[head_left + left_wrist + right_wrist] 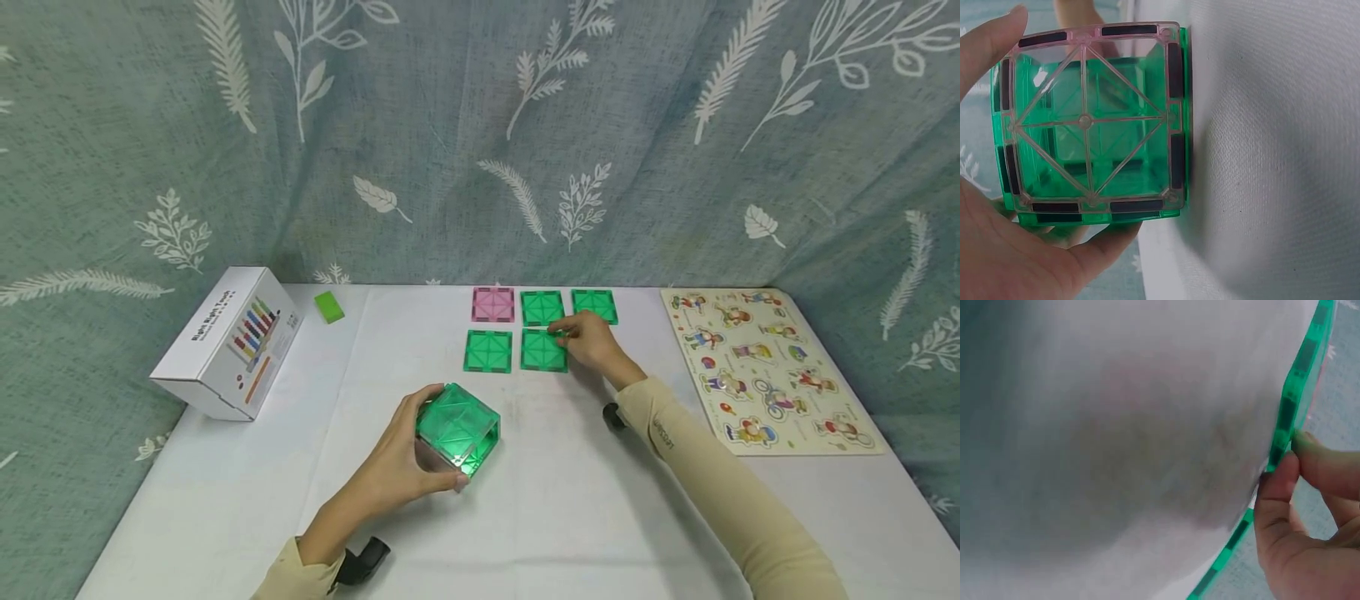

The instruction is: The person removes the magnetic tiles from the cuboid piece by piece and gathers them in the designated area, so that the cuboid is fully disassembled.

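My left hand grips a cube of see-through magnetic tiles, thumb on one side and fingers on the other. In the left wrist view, a pale pink tile forms the face nearest the camera, with green tiles around it. Whether the cube touches the table I cannot tell. My right hand pinches the right edge of a flat green magnetic tile between thumb and finger. Around it lie a pink tile and green tiles to the left, behind and behind right.
A white toy box stands at the left of the white table. Near the back edge lies a small light-green block. On the right rests a wooden picture puzzle board. A patterned curtain hangs behind the table.
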### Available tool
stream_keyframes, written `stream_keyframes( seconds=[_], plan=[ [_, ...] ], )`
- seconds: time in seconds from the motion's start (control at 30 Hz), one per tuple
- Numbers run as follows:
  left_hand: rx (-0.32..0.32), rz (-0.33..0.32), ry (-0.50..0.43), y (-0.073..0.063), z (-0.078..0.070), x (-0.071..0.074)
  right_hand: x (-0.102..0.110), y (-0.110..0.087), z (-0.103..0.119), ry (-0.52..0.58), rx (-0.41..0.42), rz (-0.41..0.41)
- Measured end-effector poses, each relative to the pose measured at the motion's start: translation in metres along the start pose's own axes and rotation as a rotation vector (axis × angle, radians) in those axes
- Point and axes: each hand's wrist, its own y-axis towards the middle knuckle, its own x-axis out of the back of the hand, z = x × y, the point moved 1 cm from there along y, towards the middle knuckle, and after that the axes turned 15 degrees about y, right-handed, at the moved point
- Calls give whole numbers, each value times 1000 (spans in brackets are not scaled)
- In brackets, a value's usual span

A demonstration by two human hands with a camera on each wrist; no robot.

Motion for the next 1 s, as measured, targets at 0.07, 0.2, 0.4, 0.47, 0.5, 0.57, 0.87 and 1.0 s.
stream_keyframes(
  seconds=[0.07, 0.2, 0.4, 0.47, 0.5, 0.57, 0.87, 1.0],
  plan=[
    [4, 4, 0, 0, 1, 0, -1, -1, 2, -27, 16, 27],
    [4, 6, -1, 0, 3, -2, -1, -3, 7, -124, -12, 114],
    [4, 14, -11, -1, 3, 0, 1, -7, 13, -251, -44, 194],
    [1, 27, -19, -2, 3, 1, 3, -9, 14, -261, -47, 204],
    [-6, 33, -20, -2, 3, 2, 4, -10, 14, -264, -50, 208],
    [-22, 42, -25, -2, 4, 4, 6, -11, 15, -268, -54, 217],
    [6, 61, -18, -3, 11, 4, 5, -16, 18, -247, -70, 231],
    [56, 57, -11, -4, 13, 2, 4, -22, 26, -264, -69, 232]
  ],
)
